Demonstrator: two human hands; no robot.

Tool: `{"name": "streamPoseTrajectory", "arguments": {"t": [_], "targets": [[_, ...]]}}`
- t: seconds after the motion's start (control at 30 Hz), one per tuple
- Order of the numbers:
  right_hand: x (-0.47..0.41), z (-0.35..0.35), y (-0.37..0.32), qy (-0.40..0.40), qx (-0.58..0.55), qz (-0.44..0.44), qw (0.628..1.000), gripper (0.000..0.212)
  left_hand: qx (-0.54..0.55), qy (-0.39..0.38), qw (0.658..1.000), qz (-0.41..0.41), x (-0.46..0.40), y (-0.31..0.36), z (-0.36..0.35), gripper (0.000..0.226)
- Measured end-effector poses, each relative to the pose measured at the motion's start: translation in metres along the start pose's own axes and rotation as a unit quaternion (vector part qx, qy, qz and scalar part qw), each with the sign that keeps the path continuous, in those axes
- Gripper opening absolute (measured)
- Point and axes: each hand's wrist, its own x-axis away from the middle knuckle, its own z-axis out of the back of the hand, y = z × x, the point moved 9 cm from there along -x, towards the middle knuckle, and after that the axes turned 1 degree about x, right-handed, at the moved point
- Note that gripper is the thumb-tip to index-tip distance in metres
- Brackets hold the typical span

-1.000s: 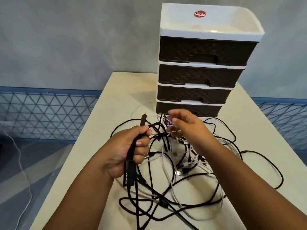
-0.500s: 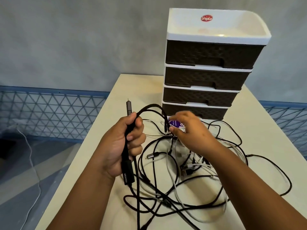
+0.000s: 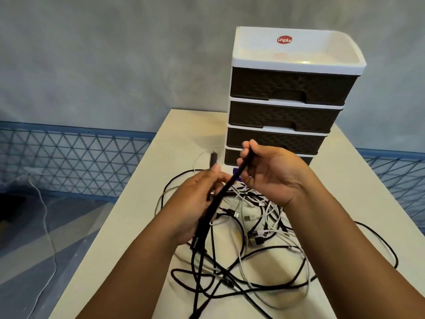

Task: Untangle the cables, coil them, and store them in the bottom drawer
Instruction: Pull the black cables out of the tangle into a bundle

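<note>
Both hands, the left hand (image 3: pixel 197 203) and the right hand (image 3: pixel 269 173), are gripping one black cable (image 3: pixel 220 199), pulling it out of the messy pile (image 3: pixel 253 249) just below them (coiling probably comes next).

A cream-coloured table (image 3: pixel 128 249) extends away from the camera toward a grey, mottled wall (image 3: pixel 115 54). A blue lattice panel (image 3: pixel 76 157) with a triangular grid runs along the base of the wall, showing beyond the table's left edge and again beyond its right edge. A thin white cord (image 3: pixel 47 223) trails across the grey floor (image 3: pixel 30 261) to the left of the table. Close to the table's far edge, a small purple-and-white label (image 3: pixel 236 174) lies on the surface, partly hidden.
</note>
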Motion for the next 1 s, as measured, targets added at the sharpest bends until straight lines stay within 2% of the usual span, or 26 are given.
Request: {"name": "streamPoseTrajectory", "arguments": {"t": [0.1,0.23,0.3,0.4,0.5,0.67,0.87,1.0], "targets": [[0.01,-0.004,-0.005,-0.065,-0.04,0.01,0.997,0.023,0.102,0.038,0.994,0.019,-0.012,-0.001,0.008,0.043],[0.027,-0.02,0.014,-0.148,0.008,0.018,0.989,0.024,0.154,0.033,0.986,0.052,-0.022,-0.004,-0.004,0.041],[0.032,-0.022,0.026,-0.138,0.063,0.038,0.988,0.025,0.179,0.012,0.982,0.064,-0.023,-0.007,-0.013,0.041],[0.033,-0.017,0.039,-0.078,0.136,0.065,0.986,0.028,0.22,-0.013,0.973,0.066,-0.02,-0.008,-0.024,0.052],[0.036,-0.012,0.047,-0.046,0.189,0.071,0.978,0.028,0.246,-0.015,0.968,0.056,-0.018,-0.006,-0.03,0.053],[0.045,-0.012,0.061,-0.056,0.271,0.07,0.958,0.025,0.289,0.007,0.956,0.049,-0.021,-0.007,-0.031,0.046],[0.054,-0.001,0.073,-0.081,0.255,0.036,0.963,0.031,0.307,0.052,0.95,0.031,-0.021,-0.008,-0.03,0.034],[0.067,0.02,0.089,-0.126,0.28,0.005,0.952,0.035,0.312,0.055,0.948,-0.007,-0.018,0.009,-0.024,0.035]]}}
